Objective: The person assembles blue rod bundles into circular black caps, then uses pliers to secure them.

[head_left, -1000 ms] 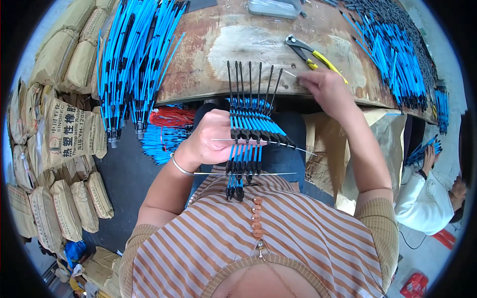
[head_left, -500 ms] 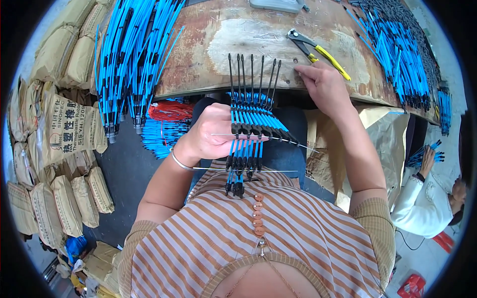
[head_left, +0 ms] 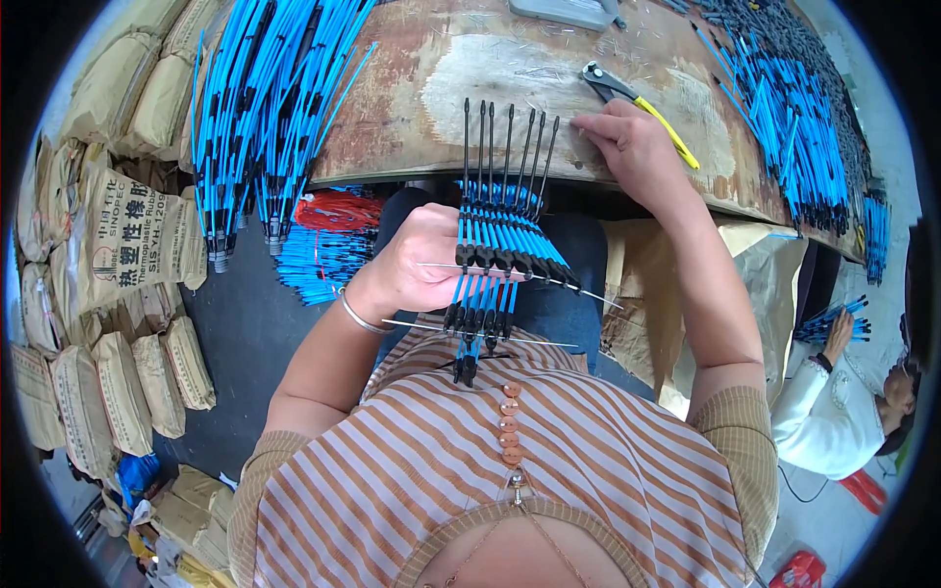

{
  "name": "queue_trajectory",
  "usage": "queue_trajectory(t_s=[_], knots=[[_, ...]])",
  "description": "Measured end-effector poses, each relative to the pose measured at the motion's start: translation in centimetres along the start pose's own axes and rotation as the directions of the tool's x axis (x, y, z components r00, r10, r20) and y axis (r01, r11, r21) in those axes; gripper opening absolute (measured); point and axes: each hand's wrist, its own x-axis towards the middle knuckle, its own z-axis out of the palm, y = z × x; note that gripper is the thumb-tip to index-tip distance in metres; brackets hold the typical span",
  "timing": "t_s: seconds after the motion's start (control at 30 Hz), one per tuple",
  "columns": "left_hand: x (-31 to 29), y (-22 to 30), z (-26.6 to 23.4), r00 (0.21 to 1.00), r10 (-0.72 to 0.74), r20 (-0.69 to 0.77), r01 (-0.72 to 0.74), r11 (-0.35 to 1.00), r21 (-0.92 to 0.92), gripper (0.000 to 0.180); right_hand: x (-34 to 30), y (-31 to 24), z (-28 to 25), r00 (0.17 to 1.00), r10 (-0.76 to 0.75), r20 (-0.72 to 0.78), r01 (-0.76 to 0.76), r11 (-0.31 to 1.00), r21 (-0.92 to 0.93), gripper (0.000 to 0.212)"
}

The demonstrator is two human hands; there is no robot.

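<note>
My left hand [head_left: 421,257] is closed round a row of blue rods [head_left: 505,230] with black joints and thin black tips, held over my lap. Two thin metal wires run crosswise through the black joints; one wire [head_left: 600,298] sticks out to the right, and the other wire [head_left: 544,341] lies nearer my body. My right hand [head_left: 642,157] rests at the table's near edge, index finger and thumb pressed together. Whatever is between those fingertips is too small to make out. Pincers [head_left: 669,135] with yellow handles lie just beyond this hand, partly covered by it.
Blue rod bundles hang over the wooden table [head_left: 377,127] at the left [head_left: 270,118] and lie at the right [head_left: 799,137]. A grey tray [head_left: 569,12] sits at the back. Brown paper sacks [head_left: 137,235] are stacked left. At far right a person in white [head_left: 833,412] handles blue rods.
My right hand has shifted slightly left and away from me along the table, now covering part of the pincers. The rods in my left hand have barely moved.
</note>
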Motion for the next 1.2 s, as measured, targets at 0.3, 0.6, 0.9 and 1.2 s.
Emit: queue_trajectory(t_s=[0.3,0.6,0.9,1.2], knots=[[-0.6,-0.9,-0.4,1.000,-0.007,-0.011,0.008,0.999,0.033,0.014,2.2,-0.1,1.2,0.992,-0.128,0.005,0.127,0.990,0.067,0.016],[-1.1,-1.6,-0.7,0.997,-0.069,-0.028,0.068,0.997,-0.032,0.012,3.6,-0.6,1.6,0.984,-0.173,0.042,0.169,0.983,0.076,0.015],[-0.6,-1.1,-1.7,0.998,-0.020,-0.061,0.014,0.994,-0.105,0.014,5.2,-0.1,2.1,0.968,-0.247,0.048,0.241,0.965,0.105,0.013],[-1.2,-1.4,-1.7,0.997,-0.079,-0.021,0.077,0.994,-0.076,0.017,5.8,-0.6,2.4,0.961,-0.262,0.092,0.257,0.964,0.065,0.015]])
